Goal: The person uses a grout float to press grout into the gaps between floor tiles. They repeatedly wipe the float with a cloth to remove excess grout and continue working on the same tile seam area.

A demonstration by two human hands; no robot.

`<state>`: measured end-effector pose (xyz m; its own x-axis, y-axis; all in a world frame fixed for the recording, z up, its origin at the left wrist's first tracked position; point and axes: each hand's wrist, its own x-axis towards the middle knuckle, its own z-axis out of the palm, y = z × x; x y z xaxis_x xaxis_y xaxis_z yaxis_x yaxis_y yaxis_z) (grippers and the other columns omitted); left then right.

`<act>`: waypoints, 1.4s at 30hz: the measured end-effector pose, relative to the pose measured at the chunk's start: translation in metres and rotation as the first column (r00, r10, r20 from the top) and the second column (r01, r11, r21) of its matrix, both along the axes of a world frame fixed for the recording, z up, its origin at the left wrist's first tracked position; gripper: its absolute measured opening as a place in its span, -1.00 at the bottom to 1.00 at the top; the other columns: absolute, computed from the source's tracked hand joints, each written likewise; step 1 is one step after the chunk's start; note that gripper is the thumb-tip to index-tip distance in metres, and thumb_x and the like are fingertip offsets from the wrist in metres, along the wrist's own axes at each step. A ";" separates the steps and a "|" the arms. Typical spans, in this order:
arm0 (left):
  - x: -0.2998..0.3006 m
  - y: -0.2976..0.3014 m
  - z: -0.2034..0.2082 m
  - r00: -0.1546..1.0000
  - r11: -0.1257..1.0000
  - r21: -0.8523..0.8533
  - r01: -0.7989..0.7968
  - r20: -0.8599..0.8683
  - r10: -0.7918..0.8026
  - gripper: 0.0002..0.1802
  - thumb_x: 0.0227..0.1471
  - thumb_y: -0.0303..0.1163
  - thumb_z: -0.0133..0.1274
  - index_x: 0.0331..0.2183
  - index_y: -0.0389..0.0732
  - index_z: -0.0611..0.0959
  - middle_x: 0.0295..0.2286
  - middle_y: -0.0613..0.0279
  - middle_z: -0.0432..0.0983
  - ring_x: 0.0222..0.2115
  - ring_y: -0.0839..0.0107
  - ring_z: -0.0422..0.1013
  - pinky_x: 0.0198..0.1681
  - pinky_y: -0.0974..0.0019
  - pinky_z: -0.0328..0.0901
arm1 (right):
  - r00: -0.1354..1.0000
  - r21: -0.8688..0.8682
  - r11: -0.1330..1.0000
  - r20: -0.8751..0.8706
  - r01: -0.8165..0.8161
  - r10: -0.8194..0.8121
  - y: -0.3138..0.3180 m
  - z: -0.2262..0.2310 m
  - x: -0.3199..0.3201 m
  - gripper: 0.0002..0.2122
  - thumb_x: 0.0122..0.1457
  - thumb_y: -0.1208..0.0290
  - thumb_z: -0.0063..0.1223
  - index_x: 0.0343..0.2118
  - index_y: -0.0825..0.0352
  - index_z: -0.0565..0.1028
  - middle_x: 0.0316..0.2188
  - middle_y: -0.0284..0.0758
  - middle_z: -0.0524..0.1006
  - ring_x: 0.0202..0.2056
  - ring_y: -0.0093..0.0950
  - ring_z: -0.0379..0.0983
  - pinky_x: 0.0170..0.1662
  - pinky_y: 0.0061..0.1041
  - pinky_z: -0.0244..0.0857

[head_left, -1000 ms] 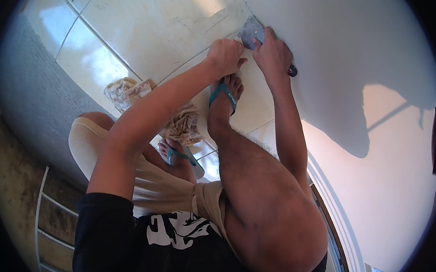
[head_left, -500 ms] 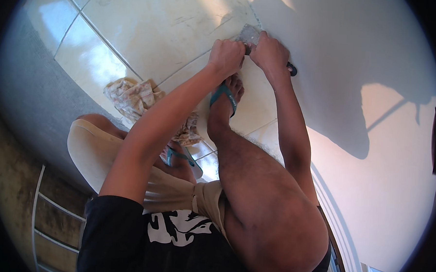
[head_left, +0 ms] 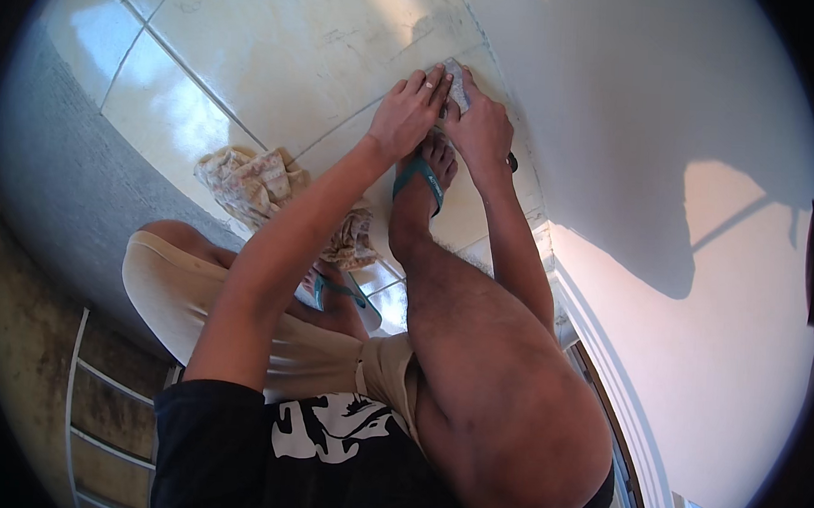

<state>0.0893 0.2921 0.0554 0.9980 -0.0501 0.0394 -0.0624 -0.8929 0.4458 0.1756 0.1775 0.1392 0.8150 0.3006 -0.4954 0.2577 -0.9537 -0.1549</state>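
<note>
My right hand (head_left: 480, 135) is closed round a putty knife, whose black handle end (head_left: 513, 162) sticks out past the wrist side. Its grey, smeared blade (head_left: 457, 85) points away from me, just beyond the toes of my right foot. My left hand (head_left: 406, 113) has its bent fingers pressed against the blade's left side. A small whitish fleck shows on one of those fingers. The palm of the left hand is hidden. Both hands are held together over the pale floor tiles (head_left: 279, 62), near the foot of the wall.
A crumpled patterned cloth (head_left: 251, 184) lies on the tiles to the left of my arms. My feet are in teal-strapped flip-flops (head_left: 419, 177). The white wall (head_left: 612, 127) rises close on the right. A grey raised edge (head_left: 75, 167) and a metal ladder-like frame (head_left: 72, 394) are on the left.
Both hands and the putty knife have shifted left, away from the wall. The left hand's fingers have moved from the blade's base up along its side.
</note>
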 end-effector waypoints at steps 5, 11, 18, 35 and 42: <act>0.000 0.001 -0.001 0.999 0.998 0.043 0.042 -0.001 -0.042 -0.13 -0.07 -0.38 0.18 0.32 -0.33 0.42 0.28 -0.02 0.36 0.06 0.10 0.38 0.08 0.20 0.41 | 0.998 0.011 0.999 -0.040 0.046 -0.045 -0.002 -0.002 -0.001 -0.40 0.20 0.21 0.16 0.35 0.06 0.44 -0.33 0.02 0.69 -0.23 0.03 0.67 -0.14 -0.02 0.56; 0.002 0.000 -0.002 0.999 0.997 0.066 0.049 0.001 -0.049 -0.15 -0.05 -0.38 0.17 0.31 -0.33 0.43 0.27 -0.03 0.39 0.01 0.12 0.41 0.05 0.22 0.44 | 1.000 0.107 0.994 0.018 -0.020 0.018 -0.012 -0.016 0.005 -0.42 0.17 0.20 0.20 0.31 0.05 0.49 -0.37 0.02 0.68 -0.25 0.05 0.66 -0.14 -0.03 0.56; -0.001 -0.014 -0.017 0.999 0.998 0.064 -0.005 0.046 0.002 -0.18 -0.07 -0.41 0.16 0.29 -0.28 0.49 0.25 -0.04 0.44 -0.12 0.20 0.51 -0.13 0.28 0.55 | 1.000 0.091 0.996 -0.019 0.001 0.001 -0.021 -0.020 0.012 -0.45 0.14 0.18 0.27 0.26 -0.08 0.54 -0.39 -0.04 0.68 -0.28 0.04 0.65 -0.20 -0.05 0.55; 0.004 -0.001 -0.010 0.998 0.993 0.100 0.067 -0.014 -0.066 -0.34 0.06 -0.39 0.12 0.22 -0.31 0.56 0.23 -0.07 0.47 -0.10 0.27 0.54 -0.09 0.32 0.54 | 0.989 0.217 0.975 0.125 0.049 -0.077 -0.026 -0.039 -0.011 -0.48 0.15 0.22 0.26 0.24 -0.02 0.57 -0.48 -0.10 0.66 -0.39 -0.05 0.66 -0.34 -0.12 0.51; 0.002 -0.007 -0.008 1.000 0.996 0.085 0.004 -0.029 -0.001 -0.31 0.03 -0.41 0.15 0.23 -0.30 0.55 0.23 -0.04 0.48 -0.10 0.28 0.55 -0.15 0.34 0.56 | 0.993 0.208 0.978 0.117 -0.016 -0.009 -0.030 -0.043 -0.003 -0.48 0.14 0.19 0.29 0.22 -0.06 0.58 -0.47 -0.08 0.66 -0.38 -0.02 0.66 -0.31 -0.08 0.53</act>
